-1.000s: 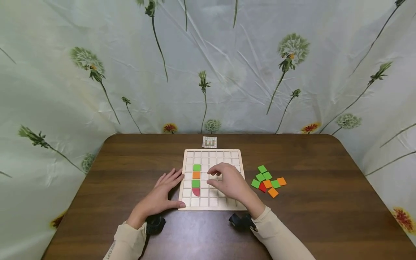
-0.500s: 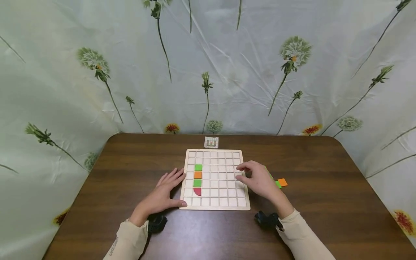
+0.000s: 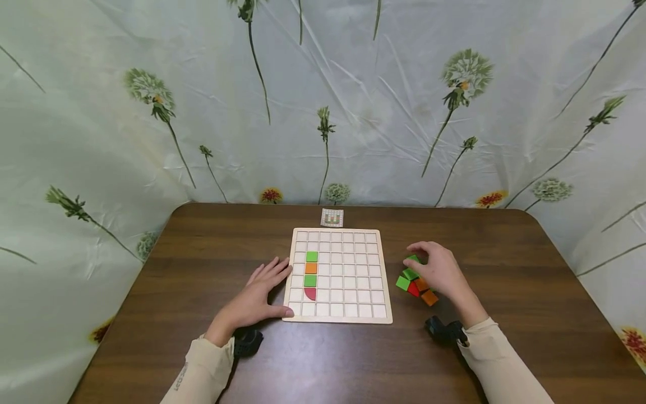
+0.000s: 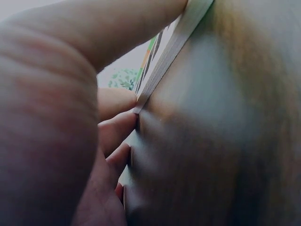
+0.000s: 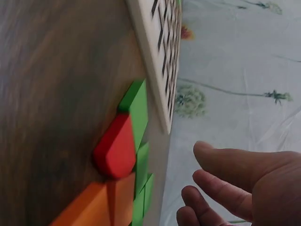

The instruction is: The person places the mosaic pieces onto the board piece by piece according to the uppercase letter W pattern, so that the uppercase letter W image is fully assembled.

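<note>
A wooden grid board (image 3: 355, 272) lies on the table. One column holds a green square (image 3: 312, 256), an orange square (image 3: 311, 268), another green square and a red quarter-round piece (image 3: 310, 293). My left hand (image 3: 254, 297) rests spread along the board's left edge, thumb at the near corner. To the right of the board, my right hand (image 3: 443, 270) hovers over loose pieces, thumb and fingers apart with nothing visible between them. Below it lie green squares (image 3: 402, 283), a red piece (image 5: 117, 148) with a rounded side and orange squares (image 3: 430, 297); the hand hides part of this pile.
A small patterned card (image 3: 332, 217) lies beyond the board's far edge. The brown table (image 3: 348, 359) ends at a flower-printed curtain (image 3: 373, 140) behind. Black straps with cameras (image 3: 446, 331) sit at both wrists.
My right hand has moved right, from above the board to the loose pieces. My left hand has stayed at the board's edge. The head view has shifted slightly.
</note>
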`<state>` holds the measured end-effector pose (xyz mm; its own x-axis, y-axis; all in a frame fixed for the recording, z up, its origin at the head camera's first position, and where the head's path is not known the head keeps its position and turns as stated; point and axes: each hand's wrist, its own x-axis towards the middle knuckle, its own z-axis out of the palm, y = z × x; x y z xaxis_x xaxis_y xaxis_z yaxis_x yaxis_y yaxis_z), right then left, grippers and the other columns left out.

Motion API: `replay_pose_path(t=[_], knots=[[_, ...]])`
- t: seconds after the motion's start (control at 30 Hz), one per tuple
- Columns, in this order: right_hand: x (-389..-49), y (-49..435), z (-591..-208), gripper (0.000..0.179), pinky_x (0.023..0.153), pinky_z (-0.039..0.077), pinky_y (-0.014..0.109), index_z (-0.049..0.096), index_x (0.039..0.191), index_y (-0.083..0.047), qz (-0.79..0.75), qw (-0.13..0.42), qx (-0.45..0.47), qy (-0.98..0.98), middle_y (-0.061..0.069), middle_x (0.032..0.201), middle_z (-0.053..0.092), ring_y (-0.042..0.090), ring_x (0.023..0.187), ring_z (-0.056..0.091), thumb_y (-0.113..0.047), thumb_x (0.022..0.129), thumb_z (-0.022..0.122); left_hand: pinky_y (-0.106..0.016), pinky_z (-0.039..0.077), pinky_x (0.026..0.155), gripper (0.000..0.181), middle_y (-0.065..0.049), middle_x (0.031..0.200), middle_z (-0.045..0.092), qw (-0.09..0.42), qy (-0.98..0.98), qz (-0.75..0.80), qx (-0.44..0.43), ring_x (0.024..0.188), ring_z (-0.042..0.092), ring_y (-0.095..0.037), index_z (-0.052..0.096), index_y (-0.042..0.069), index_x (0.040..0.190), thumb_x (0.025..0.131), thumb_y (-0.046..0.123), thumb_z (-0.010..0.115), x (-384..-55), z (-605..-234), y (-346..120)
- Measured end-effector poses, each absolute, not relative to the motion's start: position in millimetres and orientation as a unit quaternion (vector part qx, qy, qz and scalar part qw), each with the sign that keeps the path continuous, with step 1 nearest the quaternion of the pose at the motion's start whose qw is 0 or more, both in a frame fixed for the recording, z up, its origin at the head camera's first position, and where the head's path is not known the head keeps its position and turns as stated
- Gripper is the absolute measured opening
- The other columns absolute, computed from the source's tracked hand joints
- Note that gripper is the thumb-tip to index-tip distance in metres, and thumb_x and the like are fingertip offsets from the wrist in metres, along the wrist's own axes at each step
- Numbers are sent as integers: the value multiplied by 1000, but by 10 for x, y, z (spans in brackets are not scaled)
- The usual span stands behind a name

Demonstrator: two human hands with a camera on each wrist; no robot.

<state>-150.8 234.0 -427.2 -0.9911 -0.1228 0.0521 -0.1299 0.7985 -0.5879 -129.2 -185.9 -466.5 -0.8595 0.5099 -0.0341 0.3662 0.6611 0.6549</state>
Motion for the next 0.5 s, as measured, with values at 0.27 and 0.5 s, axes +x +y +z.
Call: replay_pose_path(t=[0.27, 0.5], knots=[[-1612, 2398, -4284, 36, 86, 51, 54, 68, 117, 4, 294, -21, 33, -955, 21, 110, 69, 37, 100, 63, -22, 93, 72, -56, 4, 121, 102, -5, 166, 22, 108, 904, 335, 244, 154, 10, -31, 35, 7, 157, 77, 47, 85, -1298, -4663, -1863], [-1660, 2421, -4313, 37, 80, 52, 49, 69, 113, 6, 265, -48, 6, -963, 19, 102, 68, 32, 90, 61, -24, 93, 72, -56, 4, 121, 103, -4, 166, 22, 109, 902, 339, 246, 154, 9, -31, 35, 7, 157, 77, 49, 84, -1296, -4678, -1862]])
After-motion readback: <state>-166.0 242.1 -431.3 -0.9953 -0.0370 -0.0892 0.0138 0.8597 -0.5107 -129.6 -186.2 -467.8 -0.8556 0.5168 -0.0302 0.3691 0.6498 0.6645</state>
